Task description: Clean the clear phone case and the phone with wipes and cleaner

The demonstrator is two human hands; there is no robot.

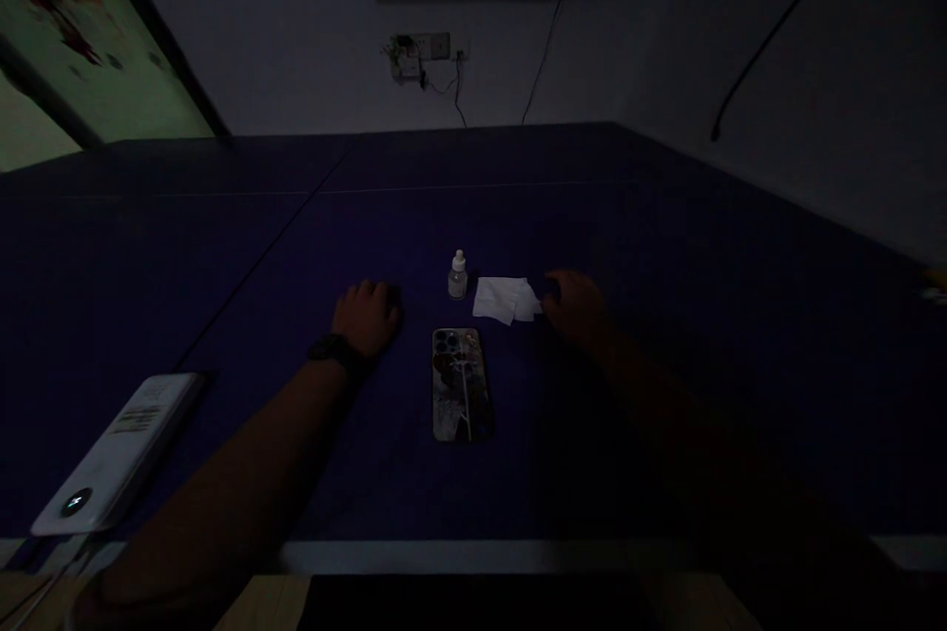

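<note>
My left hand [365, 317], with a dark watch on the wrist, rests on the dark blue table. Its fingers are curled into a loose fist and nothing shows in them. To the right of the white cloth or tissue pieces [497, 298] lies my right hand [575, 306]. Its index finger and thumb curve apart with a gap between them, and the thumb tip is close to or touching the white edge. A small clear dropper bottle [458, 278] with a white cap stands upright left of the white pieces. Between my forearms a phone [462, 386] lies with its patterned back and cameras up.
A white power bank [118, 454] with a lit display and cables lies at the table's left front edge [473, 555]. Wall sockets [429, 46] with plugged-in cords are beyond the far edge. The room is dim.
</note>
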